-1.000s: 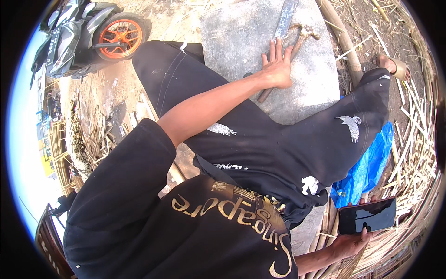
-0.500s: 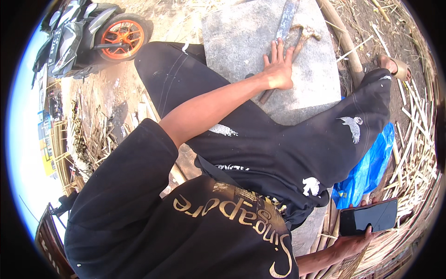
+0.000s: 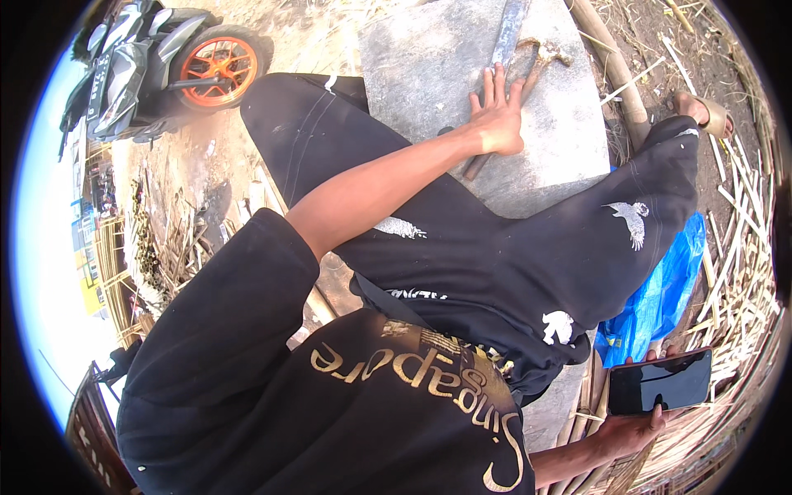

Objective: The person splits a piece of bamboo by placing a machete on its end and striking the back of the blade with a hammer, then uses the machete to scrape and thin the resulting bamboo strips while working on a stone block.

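Observation:
My left hand (image 3: 498,120) lies palm down with fingers spread, over the handle of a hammer (image 3: 543,59). The hammer's rusty head shows beyond the fingers and its handle end below the wrist. Just past the fingertips lies a long, flat blue-grey metal blade (image 3: 511,33). All of these rest on a grey board or slab (image 3: 412,74) between my legs. Off to the lower right, my right hand (image 3: 631,431) is closed around a black smartphone (image 3: 660,384), its thumb over the screen's edge. The phone's screen is dark.
A motorbike with an orange wheel (image 3: 219,68) stands at the upper left. Split bamboo strips (image 3: 726,305) cover the ground at the right, beside a blue plastic sheet (image 3: 660,305). A bamboo pole (image 3: 610,66) runs along the slab's right side.
The whole view has shifted slightly. Both hands keep their places, the left flat over the hammer and the right around the smartphone.

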{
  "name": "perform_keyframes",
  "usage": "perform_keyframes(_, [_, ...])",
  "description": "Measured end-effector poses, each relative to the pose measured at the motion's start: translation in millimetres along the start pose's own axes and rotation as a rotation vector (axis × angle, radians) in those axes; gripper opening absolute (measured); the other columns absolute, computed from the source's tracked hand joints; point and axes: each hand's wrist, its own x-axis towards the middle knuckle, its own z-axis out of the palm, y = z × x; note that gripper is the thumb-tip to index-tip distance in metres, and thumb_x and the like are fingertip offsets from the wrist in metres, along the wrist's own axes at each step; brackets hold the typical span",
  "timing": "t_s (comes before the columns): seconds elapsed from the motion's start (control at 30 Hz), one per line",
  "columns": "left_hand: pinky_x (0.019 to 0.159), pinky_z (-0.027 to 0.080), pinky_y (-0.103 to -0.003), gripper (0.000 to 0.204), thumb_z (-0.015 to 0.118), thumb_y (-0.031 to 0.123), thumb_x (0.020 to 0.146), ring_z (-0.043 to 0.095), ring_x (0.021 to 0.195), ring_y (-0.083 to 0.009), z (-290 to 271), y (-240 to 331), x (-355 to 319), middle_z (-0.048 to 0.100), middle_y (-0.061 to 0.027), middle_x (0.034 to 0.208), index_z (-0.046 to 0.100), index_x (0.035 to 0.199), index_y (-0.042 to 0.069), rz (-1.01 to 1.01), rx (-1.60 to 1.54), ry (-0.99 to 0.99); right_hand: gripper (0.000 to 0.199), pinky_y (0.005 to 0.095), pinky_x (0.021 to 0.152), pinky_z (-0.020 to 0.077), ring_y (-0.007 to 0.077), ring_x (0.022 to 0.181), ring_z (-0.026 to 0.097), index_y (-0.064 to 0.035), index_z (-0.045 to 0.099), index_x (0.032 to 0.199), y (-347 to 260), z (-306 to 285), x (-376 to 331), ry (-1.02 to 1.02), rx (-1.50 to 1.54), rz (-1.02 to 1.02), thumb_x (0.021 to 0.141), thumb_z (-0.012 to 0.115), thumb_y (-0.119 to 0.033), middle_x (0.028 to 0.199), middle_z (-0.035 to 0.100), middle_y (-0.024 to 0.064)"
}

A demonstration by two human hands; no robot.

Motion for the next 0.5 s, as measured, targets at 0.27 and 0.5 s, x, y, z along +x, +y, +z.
perform_keyframes(0.27, [0.113,0.005,-0.07,0.103,0.065,0.006,0.071,-0.019,0.145,-0.0537,-3.0,0.7,-2.7,-0.015,-0.0398,0.155,0.004,0.154,-0.001,-0.017,0.009,-0.025,0.088,0.0599,0.094,0.0518,0.0442,0.124,0.053,-0.0011,0.023,0.153,-0.6,-1.2,1.0,-0.011,-0.005,0.0,0.081,0.063,-0.033,0.146,0.04,0.0293])
perform_keyframes(0.5, [0.114,0.004,-0.07,0.103,0.064,0.006,0.071,-0.019,0.145,-0.0539,-0.9,-1.4,-1.1,-0.016,-0.0402,0.155,0.004,0.154,-0.002,-0.006,0.006,-0.016,0.089,0.0612,0.096,0.05,0.0458,0.125,0.052,-0.0046,0.021,0.155,-3.2,-4.8,1.6,0.019,-0.025,-0.031,0.082,0.063,-0.033,0.149,0.038,0.0287])
